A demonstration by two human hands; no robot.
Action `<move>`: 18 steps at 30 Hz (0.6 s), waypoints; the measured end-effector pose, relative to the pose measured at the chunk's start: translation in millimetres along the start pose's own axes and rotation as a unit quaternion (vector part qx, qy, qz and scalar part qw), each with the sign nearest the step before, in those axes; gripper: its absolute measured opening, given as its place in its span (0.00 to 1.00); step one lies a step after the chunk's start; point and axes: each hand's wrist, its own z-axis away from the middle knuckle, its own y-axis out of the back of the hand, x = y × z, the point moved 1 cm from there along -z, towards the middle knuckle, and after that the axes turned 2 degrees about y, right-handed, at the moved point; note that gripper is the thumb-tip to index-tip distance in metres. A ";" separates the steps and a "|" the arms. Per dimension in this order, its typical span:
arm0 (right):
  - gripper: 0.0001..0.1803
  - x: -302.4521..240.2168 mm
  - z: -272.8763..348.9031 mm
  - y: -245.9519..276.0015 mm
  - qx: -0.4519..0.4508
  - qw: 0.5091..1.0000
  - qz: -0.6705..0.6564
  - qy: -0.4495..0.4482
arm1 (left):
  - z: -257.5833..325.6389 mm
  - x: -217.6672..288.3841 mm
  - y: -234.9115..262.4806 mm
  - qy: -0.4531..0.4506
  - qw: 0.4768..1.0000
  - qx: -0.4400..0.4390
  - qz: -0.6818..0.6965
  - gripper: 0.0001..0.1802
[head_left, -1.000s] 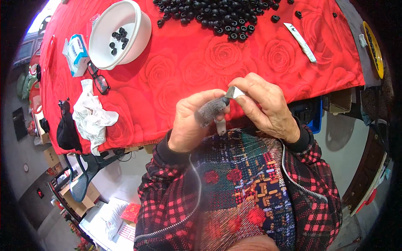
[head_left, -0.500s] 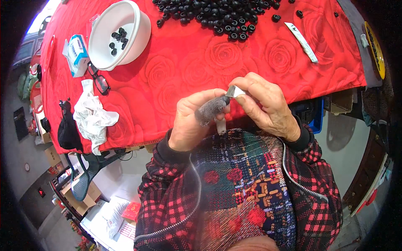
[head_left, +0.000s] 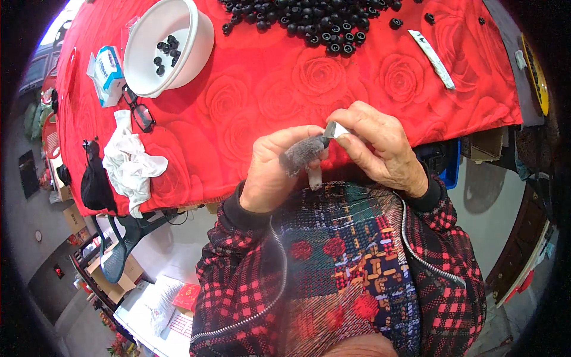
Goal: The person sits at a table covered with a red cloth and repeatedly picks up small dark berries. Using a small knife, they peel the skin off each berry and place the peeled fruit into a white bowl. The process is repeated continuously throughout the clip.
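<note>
The grey fuzzy piece (head_left: 301,154) lies slantwise between both hands, its upper end toward the right. The left hand (head_left: 275,172) is wrapped around it; the right hand (head_left: 380,149) pinches a small metal blade (head_left: 334,130) against its dark tip, above the red surface (head_left: 285,83).

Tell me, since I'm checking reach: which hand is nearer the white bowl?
Left. The left hand sits below-right of the white bowl; the right hand lies farther right.

Table (head_left: 267,89): carries all items.
Far edge, centre: heap of small rings (head_left: 309,18).
Far left corner: bowl (head_left: 178,65), a few rings inside.
Left edge: box (head_left: 108,68), spectacles (head_left: 141,114), crumpled cloth (head_left: 132,166).
Right side: flat strip (head_left: 433,50).
</note>
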 end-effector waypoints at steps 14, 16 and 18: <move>0.09 -2.3 5.6 -6.9 -0.132 0.989 -0.028 0.067 | -10.1 2.7 7.3 -0.010 0.994 0.065 0.091 0.15; 0.10 0.5 10.2 0.2 -0.113 0.986 -0.119 0.007 | -6.2 3.5 3.0 -0.008 0.996 0.037 0.077 0.15; 0.13 -4.8 3.1 12.8 -0.065 0.990 -0.122 -0.023 | -5.8 1.2 9.4 0.021 0.995 -0.037 0.092 0.16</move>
